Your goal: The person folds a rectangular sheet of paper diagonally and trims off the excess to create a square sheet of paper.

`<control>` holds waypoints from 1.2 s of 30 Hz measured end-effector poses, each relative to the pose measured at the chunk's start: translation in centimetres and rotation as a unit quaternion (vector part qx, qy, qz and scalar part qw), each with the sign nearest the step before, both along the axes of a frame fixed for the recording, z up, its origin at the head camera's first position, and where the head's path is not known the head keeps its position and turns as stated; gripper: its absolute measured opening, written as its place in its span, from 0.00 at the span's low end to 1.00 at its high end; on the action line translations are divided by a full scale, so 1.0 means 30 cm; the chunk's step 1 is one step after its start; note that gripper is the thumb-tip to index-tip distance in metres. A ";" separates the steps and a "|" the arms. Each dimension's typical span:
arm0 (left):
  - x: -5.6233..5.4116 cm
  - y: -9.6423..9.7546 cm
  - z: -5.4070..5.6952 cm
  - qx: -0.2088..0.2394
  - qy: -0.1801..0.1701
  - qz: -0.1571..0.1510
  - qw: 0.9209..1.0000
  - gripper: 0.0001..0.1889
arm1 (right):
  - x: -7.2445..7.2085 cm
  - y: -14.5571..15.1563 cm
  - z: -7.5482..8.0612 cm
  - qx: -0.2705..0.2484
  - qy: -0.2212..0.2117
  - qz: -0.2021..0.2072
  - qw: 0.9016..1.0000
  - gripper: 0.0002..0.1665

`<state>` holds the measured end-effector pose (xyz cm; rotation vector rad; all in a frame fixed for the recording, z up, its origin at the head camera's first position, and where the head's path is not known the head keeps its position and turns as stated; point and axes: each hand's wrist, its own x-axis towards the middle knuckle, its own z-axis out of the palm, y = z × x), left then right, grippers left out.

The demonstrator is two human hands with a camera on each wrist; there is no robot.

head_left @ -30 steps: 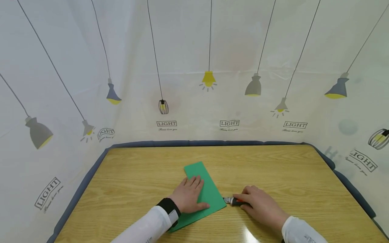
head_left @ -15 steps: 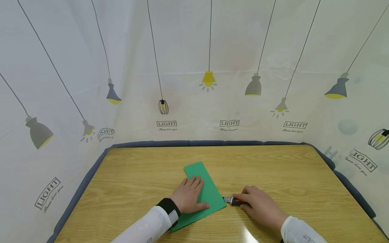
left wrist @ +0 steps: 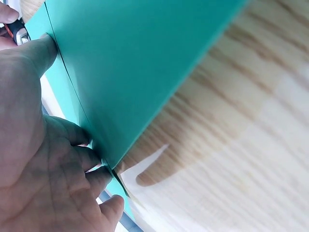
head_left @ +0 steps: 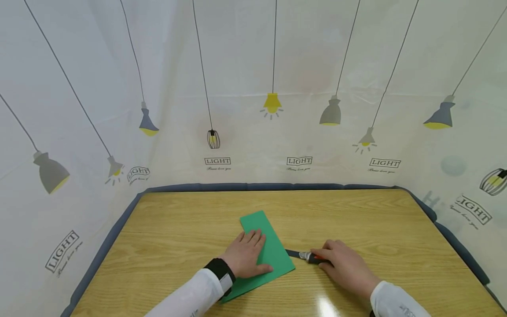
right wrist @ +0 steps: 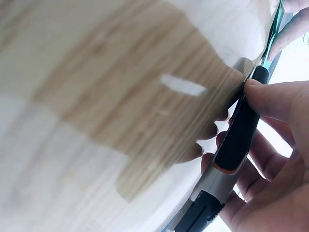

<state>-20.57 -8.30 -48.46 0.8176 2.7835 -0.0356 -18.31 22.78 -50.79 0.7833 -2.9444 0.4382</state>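
Note:
A green sheet (head_left: 273, 246) lies slanted on the wooden table, and it looks folded. My left hand (head_left: 246, 257) rests flat on it, fingers spread and thumb out. In the left wrist view a thin dark line runs along the green sheet (left wrist: 130, 63), past the thumb and fingertips. My right hand (head_left: 346, 266) grips a utility knife (head_left: 306, 256) with a black and red handle and a silver collar. Its dark blade (head_left: 293, 253) points left and meets the sheet's right edge; whether the tip is tucked inside cannot be told. Curled fingers hold the knife (right wrist: 236, 135) in the right wrist view.
The wood-grain table (head_left: 190, 211) has a blue-grey padded border (head_left: 245, 187) along its back and sides. A white curtain (head_left: 237, 66) printed with hanging lamps surrounds it. A black strap (head_left: 222, 275) circles my left wrist.
My right hand has shifted slightly right and away from me with the knife, and more of the blade now shows beside the sheet. The left hand and sheet have stayed put.

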 end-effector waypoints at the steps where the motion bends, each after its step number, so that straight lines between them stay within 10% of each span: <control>1: 0.000 0.000 0.001 0.000 0.000 0.000 1.000 0.48 | 0.000 0.002 0.001 0.000 0.000 -0.005 1.000 0.24; 36: -0.007 -0.006 -0.005 0.001 -0.020 0.017 1.000 0.47 | -0.017 -0.038 0.017 0.012 -0.021 -0.001 1.000 0.25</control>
